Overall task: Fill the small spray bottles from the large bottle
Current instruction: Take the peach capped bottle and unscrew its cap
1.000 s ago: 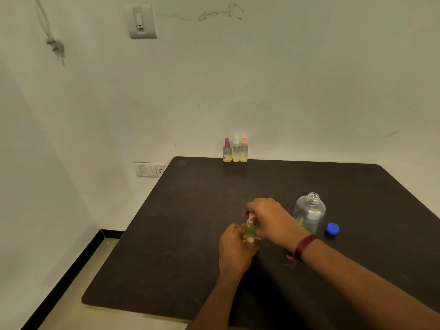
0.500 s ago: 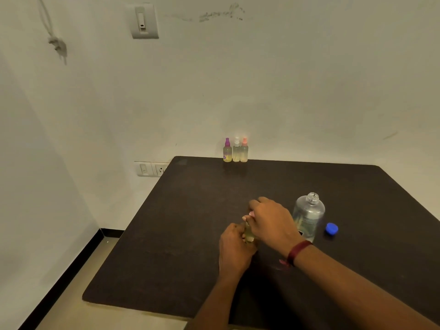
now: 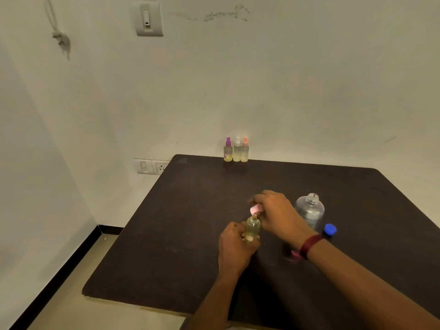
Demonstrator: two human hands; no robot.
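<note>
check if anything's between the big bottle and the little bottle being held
Yes: the right hand, pinching the pink spray top, sits between the big bottle and the little bottle the left hand grips.

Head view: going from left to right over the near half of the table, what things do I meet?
Left hand, small spray bottle in its grip, right hand pinching the pink spray top, large bottle, blue cap.

the large bottle (image 3: 309,210) and blue cap (image 3: 330,229) are blocking the right-centre of the table (image 3: 185,234); three spray bottles (image 3: 237,152) are lining its far edge; the left half is lying open.
</note>
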